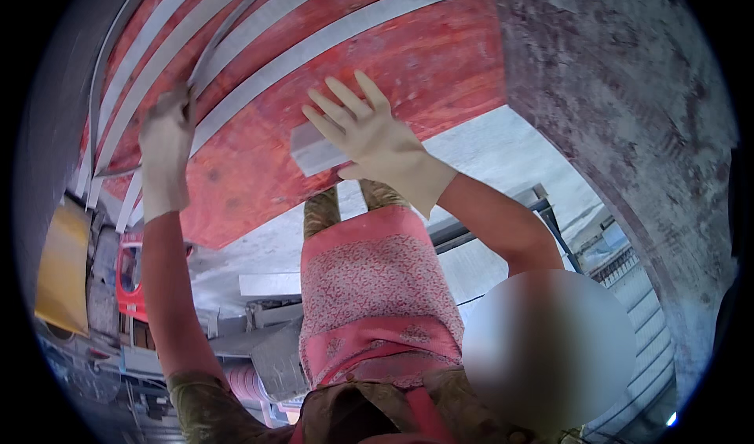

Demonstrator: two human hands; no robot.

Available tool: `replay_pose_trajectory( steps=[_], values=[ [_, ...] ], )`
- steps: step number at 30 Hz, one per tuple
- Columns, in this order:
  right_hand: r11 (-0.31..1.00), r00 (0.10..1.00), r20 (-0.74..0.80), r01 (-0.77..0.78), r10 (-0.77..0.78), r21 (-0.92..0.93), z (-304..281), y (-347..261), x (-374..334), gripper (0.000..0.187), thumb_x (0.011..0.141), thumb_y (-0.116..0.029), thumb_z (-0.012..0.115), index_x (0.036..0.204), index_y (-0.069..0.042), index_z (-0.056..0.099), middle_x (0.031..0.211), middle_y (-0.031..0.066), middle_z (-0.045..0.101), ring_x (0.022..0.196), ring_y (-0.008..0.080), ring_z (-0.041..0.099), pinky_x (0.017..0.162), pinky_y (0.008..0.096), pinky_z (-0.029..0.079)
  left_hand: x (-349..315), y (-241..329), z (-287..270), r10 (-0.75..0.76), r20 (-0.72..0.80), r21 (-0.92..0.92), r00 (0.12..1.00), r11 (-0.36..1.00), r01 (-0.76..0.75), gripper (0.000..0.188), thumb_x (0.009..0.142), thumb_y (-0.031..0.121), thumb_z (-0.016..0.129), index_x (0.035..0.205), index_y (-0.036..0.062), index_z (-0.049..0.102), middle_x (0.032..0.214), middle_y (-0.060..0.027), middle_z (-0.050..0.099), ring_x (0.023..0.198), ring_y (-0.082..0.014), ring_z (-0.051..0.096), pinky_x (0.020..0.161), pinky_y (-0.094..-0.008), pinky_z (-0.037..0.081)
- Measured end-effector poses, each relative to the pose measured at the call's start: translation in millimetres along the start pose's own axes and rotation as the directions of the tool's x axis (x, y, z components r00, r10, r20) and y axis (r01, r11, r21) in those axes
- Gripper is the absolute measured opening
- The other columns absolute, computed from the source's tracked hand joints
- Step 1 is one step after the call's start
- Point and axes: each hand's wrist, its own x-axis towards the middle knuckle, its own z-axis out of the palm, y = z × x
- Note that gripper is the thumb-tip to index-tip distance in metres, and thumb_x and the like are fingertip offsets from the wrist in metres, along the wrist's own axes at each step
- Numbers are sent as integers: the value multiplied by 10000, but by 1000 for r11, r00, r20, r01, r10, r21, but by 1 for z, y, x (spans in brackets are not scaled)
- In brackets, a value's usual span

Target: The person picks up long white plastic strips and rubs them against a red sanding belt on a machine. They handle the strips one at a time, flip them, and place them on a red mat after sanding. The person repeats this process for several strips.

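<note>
My left hand, in a pale rubber glove, is closed at the left of a red board. A thin grey strip runs up and away from its fingers, which appear to grip it; the grip is partly hidden. My right hand, gloved alike, hovers over or rests on the board with fingers spread. Beneath its palm and fingertips lies a pale, flat-sided piece; whether they touch, I cannot tell. Long whitish strips lie side by side across the board, bending with the lens.
Another thin grey strip follows the board's left edge. A mottled grey surface borders the board on the right. Lower left are a yellow panel and a red plastic item. A pink patterned apron covers my front.
</note>
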Motion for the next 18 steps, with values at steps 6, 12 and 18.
replay_pose_trajectory(
  steps=[6,12,18],
  values=[
    [985,983,184,15,17,-172,57,-26,18,790,920,-335,645,1594,-96,309,1615,99,385,1478,328,373,1212,547,286,-5,4,11,-43,16,-1,999,999,43,216,983,278,657,866,96,647,834,-130,685,697,-368,687,581,-485,542],
    [993,993,120,1,13,-118,87,-24,26,553,916,-207,623,1410,-10,472,1367,172,604,1215,311,627,1057,404,494,-11,11,28,-70,40,62,997,996,67,240,969,268,674,829,80,624,811,-155,675,691,-388,678,573,-497,535],
    [999,988,156,-5,12,-46,71,-16,36,447,888,-196,661,1277,-18,532,1146,139,693,1038,290,706,928,371,546,-11,15,28,-62,-24,6,998,998,62,281,995,287,640,818,70,625,783,-164,673,682,-411,673,593,-513,541]
  ],
)
